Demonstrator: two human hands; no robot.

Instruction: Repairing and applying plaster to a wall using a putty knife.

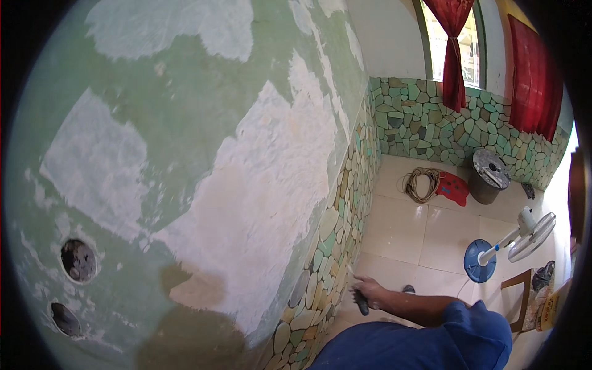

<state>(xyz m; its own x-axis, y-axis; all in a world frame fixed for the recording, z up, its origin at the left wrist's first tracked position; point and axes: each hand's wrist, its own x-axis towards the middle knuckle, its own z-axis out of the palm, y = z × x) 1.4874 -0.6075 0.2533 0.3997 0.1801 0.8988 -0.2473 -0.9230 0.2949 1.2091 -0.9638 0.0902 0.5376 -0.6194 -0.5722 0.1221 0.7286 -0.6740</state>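
My right hand (370,291) is closed around a putty knife (361,303). Its dark handle sticks out below the fingers and a thin pale end shows above them. The hand is low, beside the stone-clad lower part of the wall, and apart from it as far as I can tell. My left hand is out of view. To the left rises a green wall (179,123) with large patches of white filler (246,185), uneven at the edges. My shadow falls across its lower part.
Two round holes (78,260) open in the wall at lower left. On the tiled floor (394,225) are a coiled rope (422,185), a red cloth (453,189), a lidded dark bucket (489,177), and a fan (480,261) with a blue base. A wooden frame (524,302) stands at right.
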